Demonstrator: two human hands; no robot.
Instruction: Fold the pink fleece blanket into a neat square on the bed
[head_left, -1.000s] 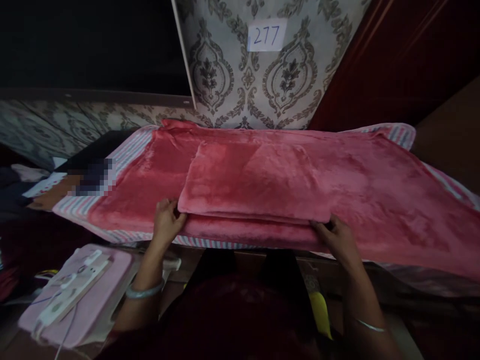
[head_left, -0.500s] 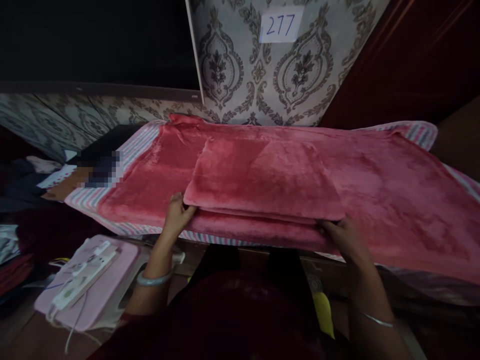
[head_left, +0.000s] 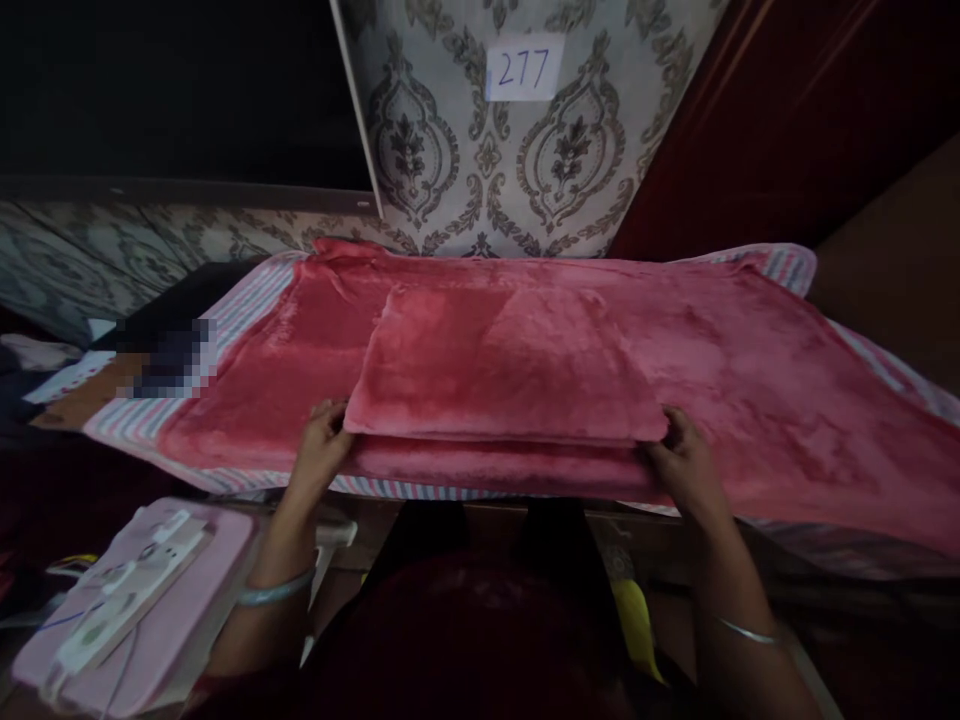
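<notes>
A folded red plush cloth [head_left: 487, 360] lies flat in the middle of a larger red plush blanket [head_left: 757, 400]. Two layers show at its near edge, the upper one lifted slightly at the front. My left hand [head_left: 322, 438] pinches the near left corner, thumb below and fingers curled at the edge. At the near right corner, my right hand [head_left: 681, 455] is closed on the cloth in the same way. The thumb and fingers partly hide both corners. Under the blanket, a striped sheet [head_left: 251, 300] shows along the sides and front.
A pink stool top [head_left: 225, 540] carrying a white power strip [head_left: 135, 595] stands at the lower left. Behind the bed surface are a dark television screen [head_left: 180, 100] and a patterned wall with a paper marked 277 [head_left: 525, 67]. A dark red panel [head_left: 720, 130] rises at the right.
My right hand has shifted slightly toward the cloth's near right corner, and the front edge now looks straighter. The whole view has moved a little to the right.
</notes>
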